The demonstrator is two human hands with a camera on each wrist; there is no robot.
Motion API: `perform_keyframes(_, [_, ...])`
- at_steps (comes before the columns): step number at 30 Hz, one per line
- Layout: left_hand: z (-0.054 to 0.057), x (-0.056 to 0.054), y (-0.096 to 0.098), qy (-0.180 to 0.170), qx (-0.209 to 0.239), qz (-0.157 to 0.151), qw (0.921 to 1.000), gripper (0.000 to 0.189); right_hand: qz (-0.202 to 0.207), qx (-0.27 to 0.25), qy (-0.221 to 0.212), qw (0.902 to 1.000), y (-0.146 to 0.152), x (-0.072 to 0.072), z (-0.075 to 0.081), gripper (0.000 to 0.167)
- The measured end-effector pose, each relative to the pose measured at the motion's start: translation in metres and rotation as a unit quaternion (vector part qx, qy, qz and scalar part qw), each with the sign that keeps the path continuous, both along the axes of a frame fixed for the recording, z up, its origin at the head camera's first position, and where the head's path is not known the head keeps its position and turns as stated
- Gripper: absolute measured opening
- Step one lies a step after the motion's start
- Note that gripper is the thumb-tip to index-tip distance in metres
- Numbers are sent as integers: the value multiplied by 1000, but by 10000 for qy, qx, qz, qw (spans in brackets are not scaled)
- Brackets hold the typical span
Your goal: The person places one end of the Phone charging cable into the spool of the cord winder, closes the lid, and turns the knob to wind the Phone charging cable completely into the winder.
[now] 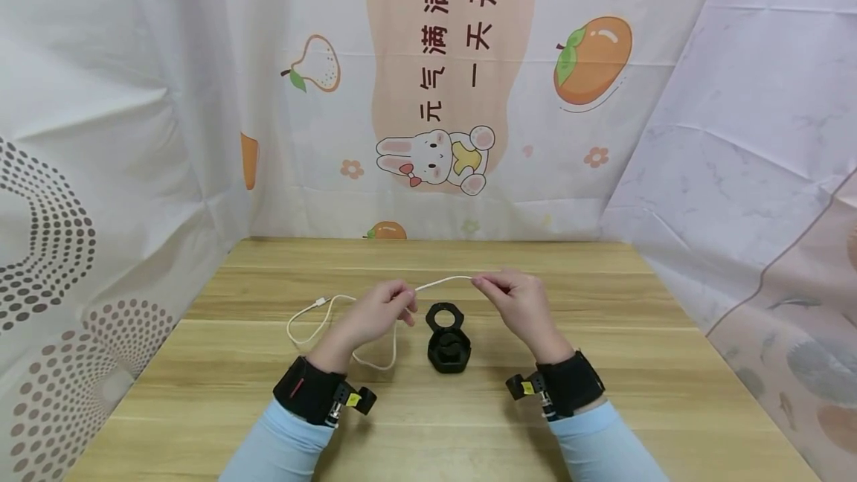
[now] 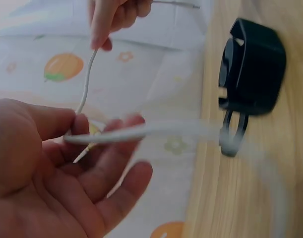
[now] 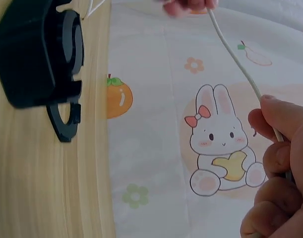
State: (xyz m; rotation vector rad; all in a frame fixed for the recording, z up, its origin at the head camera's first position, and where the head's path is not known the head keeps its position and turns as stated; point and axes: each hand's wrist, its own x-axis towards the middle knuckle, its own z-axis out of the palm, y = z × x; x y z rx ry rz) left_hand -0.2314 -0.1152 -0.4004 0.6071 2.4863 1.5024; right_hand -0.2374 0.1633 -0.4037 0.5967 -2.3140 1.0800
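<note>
A thin white charging cable [image 1: 442, 281] stretches between the two hands above the wooden table, bowing slightly upward. My left hand [image 1: 377, 311] pinches it between thumb and index finger, the other fingers loosely spread in the left wrist view. Farther along, my right hand [image 1: 518, 305] grips the cable near one end, fingers curled round it in the right wrist view. From the left hand the rest loops down onto the table, where a plug [image 1: 322, 301] lies at the far left. Between the forearms sits a black hexagonal case [image 1: 449, 354], its ring-shaped lid [image 1: 434, 311] flipped back.
The wooden table [image 1: 602, 422] runs back to a printed cloth [image 1: 301, 199] hanging behind it. More cloth hangs at the left and right sides. A black band with a small camera sits on each wrist.
</note>
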Motion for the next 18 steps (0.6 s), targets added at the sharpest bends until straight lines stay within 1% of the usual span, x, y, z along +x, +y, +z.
perform_keyframes(2, [0, -1, -5, -52, 106, 64, 9999, 27, 100, 72, -154, 9998, 4, -1, 0, 11])
perform_keyframes(4, [0, -3, -11, -41, 106, 141, 9998, 27, 236, 116, -313, 9992, 10, -3, 0, 11])
perform_keyframes(7, [2, -5, -21, 141, -11, 294, 9995, 27, 397, 97, -559, 9976, 20, -7, 1, 13])
perform_keyframes(10, [5, -7, -30, 325, -14, 386, 9987, 26, 406, 108, -673, 9968, 31, -8, 2, 13])
perform_keyframes(13, [7, -7, -32, 613, 16, 306, 9977, 24, 363, 227, -767, 9961, 38, -8, 4, 12])
perform_keyframes(16, [6, -8, -29, 919, 57, 103, 9957, 22, 420, 405, -988, 9934, 41, -8, 5, 12])
perform_keyframes(18, [5, -8, -27, 1032, 102, -26, 9946, 22, 469, 516, -1149, 9909, 41, -8, 6, 14])
